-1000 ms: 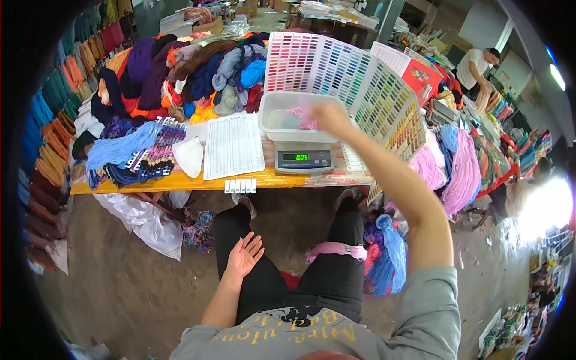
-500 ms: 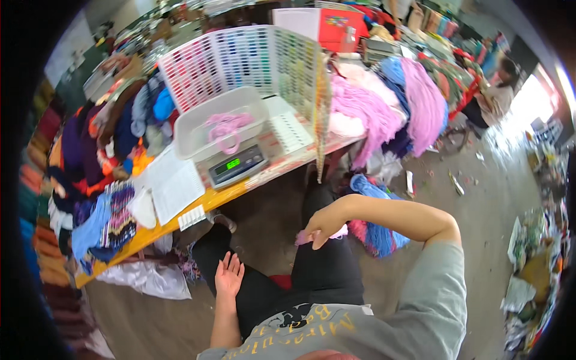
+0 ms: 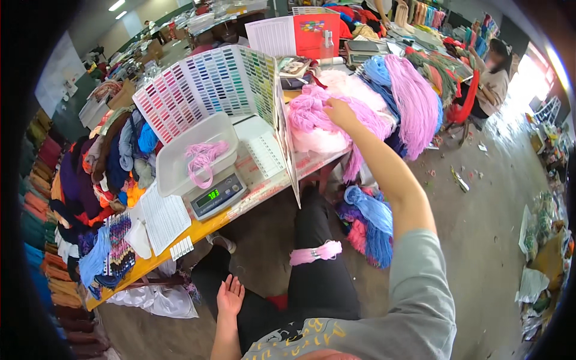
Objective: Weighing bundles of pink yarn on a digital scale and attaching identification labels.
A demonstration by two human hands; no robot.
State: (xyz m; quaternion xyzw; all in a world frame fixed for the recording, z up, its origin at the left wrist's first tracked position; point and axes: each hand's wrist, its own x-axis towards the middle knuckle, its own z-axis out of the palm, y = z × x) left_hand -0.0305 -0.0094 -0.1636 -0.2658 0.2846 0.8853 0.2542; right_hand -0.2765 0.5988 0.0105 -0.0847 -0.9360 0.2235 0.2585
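My right hand reaches out to the table's right part, its fingers closed on strands of a heap of pink yarn; the fingertips are partly hidden. My left hand rests palm up by my left thigh, fingers loosely apart, holding nothing. Across my right thigh lies a small banded skein of pink yarn, touched by neither hand. A clear plastic tub sits on a digital scale with a lit green display. Loops of pink yarn lie inside the tub.
Behind the tub stands a folding colour chart. Paper sheets lie on the yellow-edged table. Coloured yarn piles up at the left and right. A blue yarn bundle is on the floor. Another person sits far right.
My right hand has left the skein on my thigh and moved up to the pink heap. The skein now lies uncovered. My left hand stays palm up. The scale's reading differs.
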